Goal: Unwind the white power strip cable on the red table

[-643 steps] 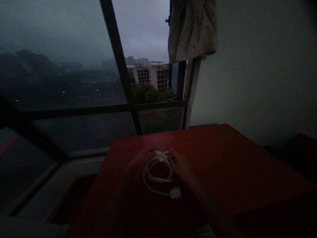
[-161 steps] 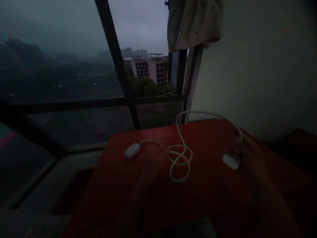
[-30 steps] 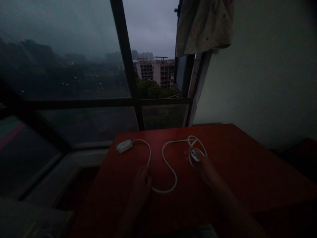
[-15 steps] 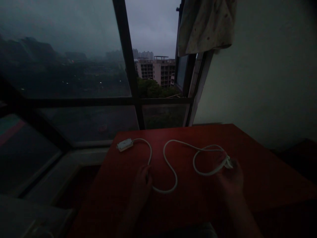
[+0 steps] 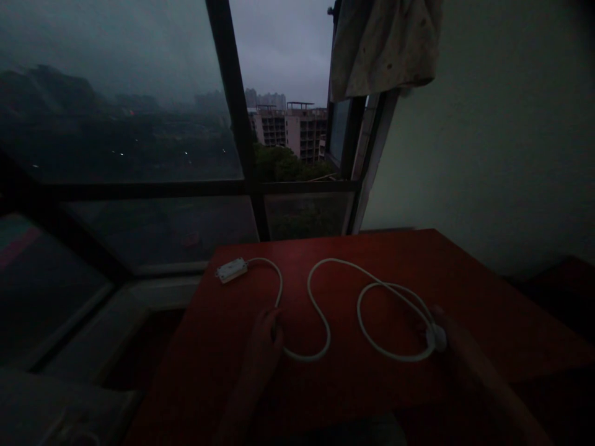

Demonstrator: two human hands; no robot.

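Observation:
A white cable (image 5: 327, 331) winds in an S across the red-brown table, from a small white box (image 5: 231, 271) at the far left to a looped end on the right. My left hand (image 5: 266, 339) rests on the table with its fingers closed around the cable, a short way from the box. At the other end is a white piece that looks like a plug (image 5: 436, 339), its details lost in the gloom. My right hand (image 5: 444, 323) is wrapped about this plug from the right side, some fingers hidden in the dark. One round loop of cable lies beside it.
The red-brown table (image 5: 372, 387) stands against a large dark-framed window (image 5: 253, 183) with one pane open. A spotted cloth (image 5: 385, 52) hangs at the upper right, by a pale wall (image 5: 488, 142). A pale surface (image 5: 51, 402) lies at lower left. The room is dim.
My right hand has turned and come down closer to me with the plug, and the cable loop has widened. My left hand keeps its place on the cable.

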